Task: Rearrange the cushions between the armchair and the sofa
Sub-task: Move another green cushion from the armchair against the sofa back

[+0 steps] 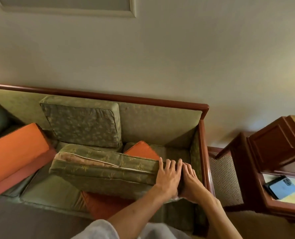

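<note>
A thick green patterned cushion point(105, 169) lies tilted across the sofa seat point(46, 190), resting on an orange cushion point(107, 204) whose far corner point(141, 150) sticks out behind it. My left hand point(169, 176) presses flat on the green cushion's right end. My right hand point(191, 181) grips that same end from the side, next to the sofa's right arm. Another green back cushion point(83, 121) leans upright against the sofa back. A long orange cushion point(17, 152) lies slanted at the left.
The sofa has a dark red wooden frame point(203, 135). To the right stand a wooden side table point(281, 207) with a blue phone point(282, 187) on it and a wooden cabinet point(277, 144). Grey trouser legs show at the bottom.
</note>
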